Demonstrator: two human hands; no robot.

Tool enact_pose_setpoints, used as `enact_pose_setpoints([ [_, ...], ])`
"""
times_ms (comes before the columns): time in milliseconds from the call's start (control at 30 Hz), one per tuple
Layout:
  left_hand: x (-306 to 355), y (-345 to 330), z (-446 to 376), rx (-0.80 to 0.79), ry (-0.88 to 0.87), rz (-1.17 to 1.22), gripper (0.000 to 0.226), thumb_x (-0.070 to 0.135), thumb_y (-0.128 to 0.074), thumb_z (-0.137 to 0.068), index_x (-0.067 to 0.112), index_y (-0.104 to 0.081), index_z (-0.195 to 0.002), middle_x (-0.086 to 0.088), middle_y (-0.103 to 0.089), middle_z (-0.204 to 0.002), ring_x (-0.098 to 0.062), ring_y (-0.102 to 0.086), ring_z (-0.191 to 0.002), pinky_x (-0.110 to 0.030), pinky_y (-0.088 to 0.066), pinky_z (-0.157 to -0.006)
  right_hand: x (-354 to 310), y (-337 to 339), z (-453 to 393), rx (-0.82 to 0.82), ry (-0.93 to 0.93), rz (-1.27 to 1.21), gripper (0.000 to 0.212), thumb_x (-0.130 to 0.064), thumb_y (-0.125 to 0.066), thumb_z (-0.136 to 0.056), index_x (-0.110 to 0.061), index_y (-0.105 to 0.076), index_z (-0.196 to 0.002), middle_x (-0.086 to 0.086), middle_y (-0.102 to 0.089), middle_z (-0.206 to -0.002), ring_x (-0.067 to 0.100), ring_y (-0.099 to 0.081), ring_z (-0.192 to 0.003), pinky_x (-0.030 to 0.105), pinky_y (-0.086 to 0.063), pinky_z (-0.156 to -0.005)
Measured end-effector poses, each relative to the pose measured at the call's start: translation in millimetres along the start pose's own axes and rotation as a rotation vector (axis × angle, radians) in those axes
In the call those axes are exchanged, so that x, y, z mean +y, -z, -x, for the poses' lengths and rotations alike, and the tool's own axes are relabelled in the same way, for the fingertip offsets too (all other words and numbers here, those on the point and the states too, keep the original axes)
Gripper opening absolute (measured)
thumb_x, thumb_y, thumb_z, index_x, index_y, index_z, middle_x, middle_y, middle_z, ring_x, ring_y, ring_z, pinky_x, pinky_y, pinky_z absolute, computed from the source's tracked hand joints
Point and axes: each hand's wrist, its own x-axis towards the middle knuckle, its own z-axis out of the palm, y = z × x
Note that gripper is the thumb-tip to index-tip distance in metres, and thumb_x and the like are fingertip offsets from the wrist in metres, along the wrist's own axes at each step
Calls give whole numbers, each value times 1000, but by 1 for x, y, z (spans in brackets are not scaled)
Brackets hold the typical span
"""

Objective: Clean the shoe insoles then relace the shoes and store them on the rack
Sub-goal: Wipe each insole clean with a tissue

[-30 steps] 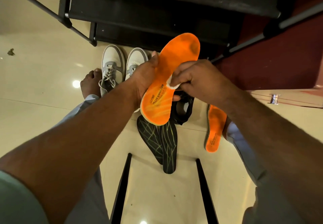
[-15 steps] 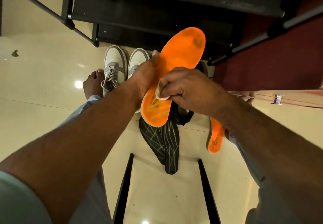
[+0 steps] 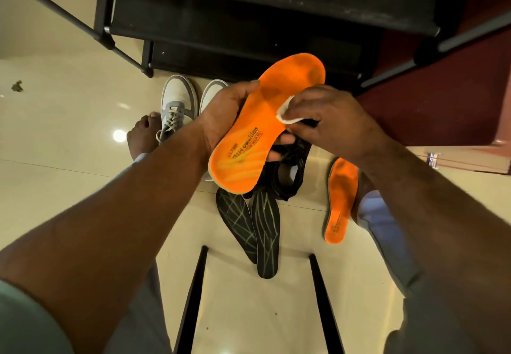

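Observation:
My left hand (image 3: 221, 118) grips an orange insole (image 3: 265, 121) from its left edge, printed side up, above the floor. My right hand (image 3: 331, 118) pinches a small white wipe (image 3: 286, 112) and presses it on the insole's right edge near the middle. A second orange insole (image 3: 340, 201) lies on the floor by my right knee. Two black insoles (image 3: 254, 226) with green lines lie crossed below the held one. A black shoe (image 3: 290, 171) sits under my hands. A pair of white and grey sneakers (image 3: 177, 105) stands to the left.
A black shoe rack (image 3: 249, 22) with dusty shelves stands straight ahead, its frame bars slanting at left and right. My bare foot (image 3: 141, 135) rests beside the sneakers. Two dark chair legs (image 3: 193, 298) run along the cream tiled floor. A dark red wall is at the right.
My right hand slid the wipe from the insole's heel part up toward its middle and right edge. The insole stays in my left hand.

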Motion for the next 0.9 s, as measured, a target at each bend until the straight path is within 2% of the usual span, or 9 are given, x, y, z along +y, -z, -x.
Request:
enact_pose_setpoints([
  [133, -3, 0, 2, -106, -8, 67, 44, 40, -30, -99, 17, -54, -128, -12, -71, -109, -32, -71, -96, -43, -59, -67, 2, 2, 0, 80, -46, -51, 19, -11, -64, -82, -3, -74, -97, 12, -70, -97, 30, -66, -90, 46, -56, -76],
  [200, -4, -1, 0, -85, -32, 84, 45, 44, -32, -101, 15, -56, -125, -12, -72, -105, -28, -72, -91, -39, -60, -67, -4, 3, -2, 103, -74, -133, 22, -4, -63, -80, -3, -73, -99, 12, -70, -100, 27, -67, -92, 46, -56, -79],
  [267, -3, -1, -2, -35, -58, 90, 46, 48, -33, -102, 14, -62, -114, -12, -74, -96, -26, -73, -83, -37, -60, -65, -15, 1, -4, 89, -65, -184, 26, 0, -60, -78, -4, -74, -100, 11, -70, -101, 26, -68, -93, 45, -57, -79],
  [433, -11, -7, -3, -34, -80, 156, 53, 53, -29, -103, 13, -63, -107, -12, -74, -94, -26, -73, -84, -40, -60, -74, -25, -7, -4, 94, -95, -258, 26, -2, -58, -82, -4, -73, -103, 10, -69, -103, 26, -66, -95, 46, -56, -79],
  [567, -14, -6, -3, -73, -53, 197, 58, 56, -26, -102, 11, -61, -115, -13, -74, -101, -27, -73, -90, -42, -59, -78, -41, -11, -3, 108, -39, -242, 24, -7, -58, -84, -6, -73, -104, 8, -70, -102, 24, -67, -94, 43, -57, -79],
  [667, -18, -5, -5, -91, -34, 215, 57, 55, -30, -102, 11, -61, -121, -15, -72, -107, -29, -72, -96, -45, -60, -79, -41, -12, -3, 74, 17, -131, 30, -15, -51, -84, -7, -73, -101, 8, -70, -99, 26, -66, -90, 43, -57, -77],
  [800, -22, -9, -8, -130, -37, 231, 52, 53, -33, -101, 17, -59, -127, -16, -69, -114, -30, -70, -103, -57, -57, -83, -20, -7, -2, 239, -250, -118, 25, -1, -56, -82, -2, -73, -100, 13, -69, -103, 28, -66, -95, 46, -56, -82],
  [867, -21, -9, -9, -114, -30, 250, 53, 52, -33, -101, 14, -64, -120, -16, -72, -107, -30, -72, -96, -51, -60, -77, -33, -7, -2, 238, -242, -155, 25, -5, -57, -83, -3, -73, -102, 12, -69, -104, 26, -66, -95, 43, -56, -83],
  [900, -21, -8, -9, -104, -18, 269, 56, 52, -34, -101, 10, -70, -110, -15, -73, -99, -28, -73, -89, -45, -61, -72, -44, -8, -3, 213, -189, -181, 25, -7, -58, -83, -5, -73, -103, 10, -69, -105, 23, -66, -95, 39, -55, -84],
])
